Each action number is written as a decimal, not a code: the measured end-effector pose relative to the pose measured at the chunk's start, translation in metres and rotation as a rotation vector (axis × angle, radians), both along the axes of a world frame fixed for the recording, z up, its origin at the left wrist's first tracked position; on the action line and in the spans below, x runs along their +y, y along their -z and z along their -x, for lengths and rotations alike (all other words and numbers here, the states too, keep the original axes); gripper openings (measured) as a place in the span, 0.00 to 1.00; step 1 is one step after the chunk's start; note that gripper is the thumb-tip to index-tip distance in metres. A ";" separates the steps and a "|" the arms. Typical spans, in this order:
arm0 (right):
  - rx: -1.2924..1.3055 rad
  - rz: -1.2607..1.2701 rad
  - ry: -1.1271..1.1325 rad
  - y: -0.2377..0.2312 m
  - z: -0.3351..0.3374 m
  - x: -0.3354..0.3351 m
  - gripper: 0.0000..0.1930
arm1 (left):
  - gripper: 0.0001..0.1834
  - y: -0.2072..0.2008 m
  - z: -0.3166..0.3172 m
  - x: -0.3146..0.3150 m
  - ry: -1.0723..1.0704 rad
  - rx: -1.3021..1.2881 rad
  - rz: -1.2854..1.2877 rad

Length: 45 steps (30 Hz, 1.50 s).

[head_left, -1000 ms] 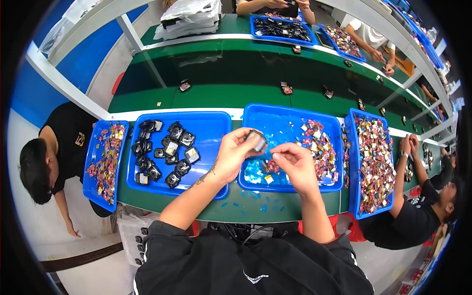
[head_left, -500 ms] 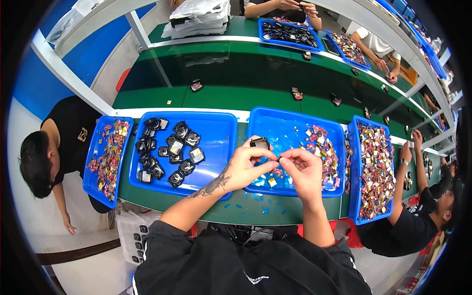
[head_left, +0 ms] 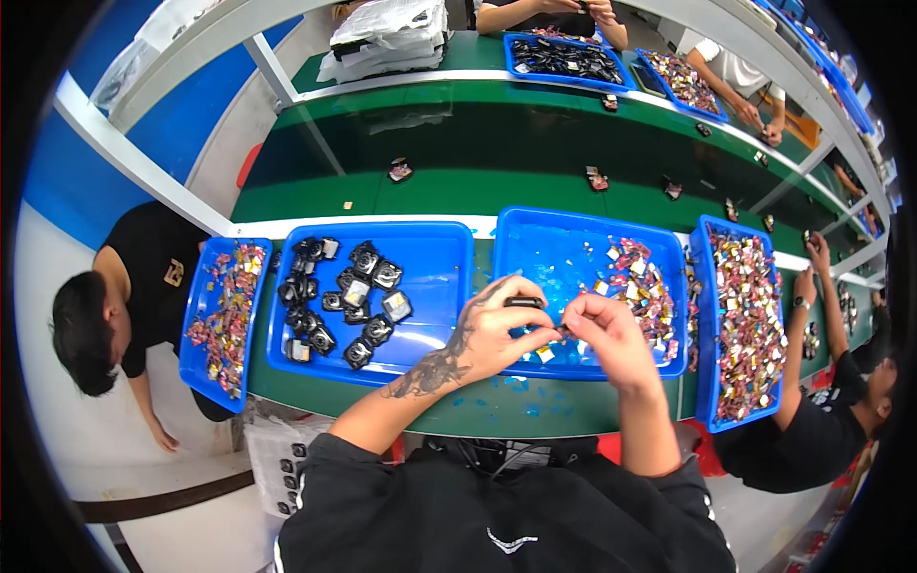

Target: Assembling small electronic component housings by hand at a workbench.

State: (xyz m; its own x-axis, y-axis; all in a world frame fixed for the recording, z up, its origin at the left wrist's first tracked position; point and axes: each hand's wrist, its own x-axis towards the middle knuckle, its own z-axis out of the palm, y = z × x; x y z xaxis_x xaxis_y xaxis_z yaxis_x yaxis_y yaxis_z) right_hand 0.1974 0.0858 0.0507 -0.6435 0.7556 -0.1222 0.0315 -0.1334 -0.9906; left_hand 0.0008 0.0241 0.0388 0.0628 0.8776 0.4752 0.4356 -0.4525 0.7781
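Observation:
My left hand (head_left: 499, 332) is closed around a small black device (head_left: 523, 303), whose dark edge shows between the fingers; the rest of it is hidden. Close by on the right, my right hand (head_left: 616, 336) pinches thumb and forefinger together at the left fingertips. What sits in that pinch is too small to make out. Both hands are over the near part of a blue tray (head_left: 535, 214) that holds bits of blue film and a heap of small pink, yellow and white parts (head_left: 642, 286).
Left of my hands, a blue tray (head_left: 435, 277) holds several black camera-like units (head_left: 356, 291). Narrower blue trays of small parts stand at far left (head_left: 261, 315) and right (head_left: 709, 334). Beyond runs a green conveyor (head_left: 478, 177) carrying scattered pieces. Co-workers sit on both sides and opposite.
The black device has turned in my left hand and now shows mainly a narrow dark edge. My fingertips stay close together. The whole view has shifted slightly.

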 end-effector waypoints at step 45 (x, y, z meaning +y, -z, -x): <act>-0.007 0.115 0.002 0.006 0.016 -0.003 0.12 | 0.07 0.000 0.009 0.000 0.035 -0.172 0.200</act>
State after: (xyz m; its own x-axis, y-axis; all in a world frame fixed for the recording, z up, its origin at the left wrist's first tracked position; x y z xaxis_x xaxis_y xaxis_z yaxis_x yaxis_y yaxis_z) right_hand 0.1818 0.0831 0.0444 -0.6405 0.7378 -0.2131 0.0381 -0.2466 -0.9684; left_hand -0.0080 0.0241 0.0393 0.0280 0.9540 0.2985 0.2755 -0.2944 0.9151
